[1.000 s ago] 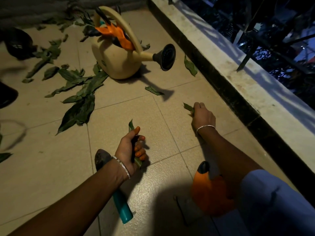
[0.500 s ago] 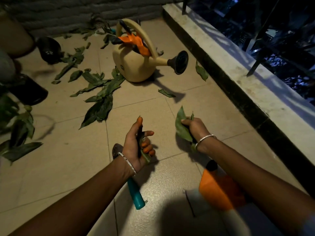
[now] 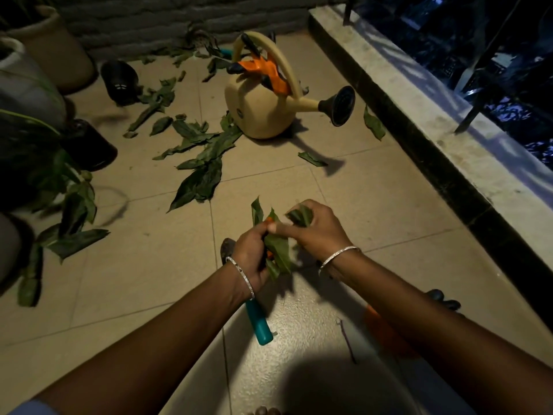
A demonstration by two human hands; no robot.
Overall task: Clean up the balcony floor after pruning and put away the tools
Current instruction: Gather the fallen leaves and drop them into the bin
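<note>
My left hand (image 3: 250, 253) grips a small bunch of cut green leaves (image 3: 279, 250) just above the tiled floor. My right hand (image 3: 318, 229) meets it from the right and holds another leaf (image 3: 300, 215) against the bunch. A trowel with a teal handle (image 3: 258, 323) lies on the floor under my left wrist. Several cut leaves (image 3: 199, 163) lie scattered ahead, left of a cream watering can (image 3: 260, 112). Orange-handled pruners (image 3: 263, 70) rest on top of the can.
Pots and a leafy plant (image 3: 45, 151) crowd the left edge, with a dark pot (image 3: 119, 82) lying near the back wall. A raised stone ledge (image 3: 425, 121) with a railing runs along the right. An orange object (image 3: 381, 330) sits under my right forearm.
My right hand picked a leaf off the floor near the ledge and brought it left to my left hand. The two hands now meet, pressing the leaves together.
</note>
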